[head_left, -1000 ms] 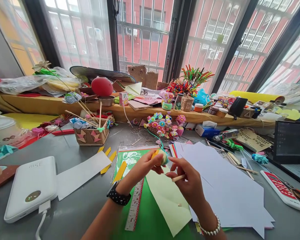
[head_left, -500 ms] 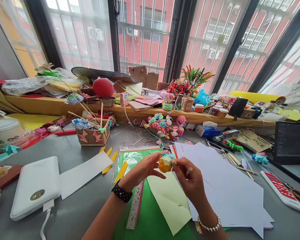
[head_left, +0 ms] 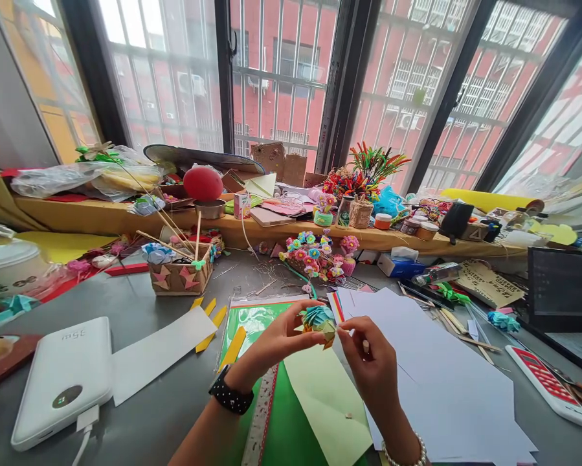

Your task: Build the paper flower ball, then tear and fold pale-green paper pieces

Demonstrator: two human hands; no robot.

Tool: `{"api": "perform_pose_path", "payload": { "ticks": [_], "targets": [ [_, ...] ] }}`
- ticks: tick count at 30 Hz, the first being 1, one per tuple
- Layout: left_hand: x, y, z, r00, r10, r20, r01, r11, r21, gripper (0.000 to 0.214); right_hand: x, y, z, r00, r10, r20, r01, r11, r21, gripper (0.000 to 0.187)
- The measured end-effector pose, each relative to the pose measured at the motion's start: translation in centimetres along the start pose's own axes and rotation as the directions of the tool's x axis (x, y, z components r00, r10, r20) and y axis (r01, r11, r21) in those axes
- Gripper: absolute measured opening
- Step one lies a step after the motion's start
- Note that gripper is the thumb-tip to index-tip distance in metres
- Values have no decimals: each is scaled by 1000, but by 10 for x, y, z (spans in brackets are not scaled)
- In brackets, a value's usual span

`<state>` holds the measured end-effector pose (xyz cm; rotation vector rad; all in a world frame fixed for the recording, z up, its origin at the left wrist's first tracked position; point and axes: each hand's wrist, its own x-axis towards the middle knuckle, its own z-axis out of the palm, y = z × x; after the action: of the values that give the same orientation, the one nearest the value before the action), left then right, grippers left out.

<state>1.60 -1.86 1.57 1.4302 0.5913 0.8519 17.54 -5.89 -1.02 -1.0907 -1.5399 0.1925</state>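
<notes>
A folded paper flower (head_left: pixel 318 317), blue on top with pale green and orange-yellow below, is between my hands above the pale green paper (head_left: pixel 327 401). My left hand (head_left: pixel 283 336) curls around its left side, thumb below and fingers above. At the flower's right edge, my right hand (head_left: pixel 368 353) has thumb and forefinger pinched together. The pale end of a stick (head_left: pixel 366 346) pokes out among the right fingers; the rest of it is hidden. Beneath the left wrist lies a ruler (head_left: pixel 261 414) on a green sheet (head_left: pixel 291 440).
White paper sheets (head_left: pixel 441 388) spread to the right, beside a red-and-white calculator (head_left: pixel 548 385). On the left are a white power bank (head_left: pixel 65 382), a white strip (head_left: pixel 159 356), yellow strips (head_left: pixel 213 327) and a cardboard box (head_left: pixel 181 278) holding sticks. Behind stand small colourful flowers (head_left: pixel 313 252).
The flower has turned, so its blue top now faces me more. My left fingers have closed in around it from beside it. The view has shifted slightly.
</notes>
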Motion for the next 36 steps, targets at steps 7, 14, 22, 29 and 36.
{"api": "perform_pose_path", "payload": {
  "ticks": [7, 14, 22, 29, 36],
  "targets": [
    [0, 1, -9, 996, -92, 6, 91, 993, 78, 30, -1, 1, 2, 994, 12, 112, -9, 999, -31, 8],
    [-1, 0, -7, 995, -3, 102, -21, 971, 238, 27, 1, 3, 3, 992, -82, 95, 87, 995, -47, 12],
    [-1, -3, 12, 976, 218, -15, -181, 844, 505, 29, -2, 4, 6, 973, -223, -54, 212, 964, -163, 15],
    [1, -6, 26, 866, 492, -88, -318, 678, 663, 16, -5, -1, 6, 923, -341, -175, 310, 933, -184, 21],
    [-2, -6, 30, 818, 572, -59, -344, 569, 747, 14, -9, 4, 4, 905, -383, -184, 350, 917, -191, 25]
  ]
}}
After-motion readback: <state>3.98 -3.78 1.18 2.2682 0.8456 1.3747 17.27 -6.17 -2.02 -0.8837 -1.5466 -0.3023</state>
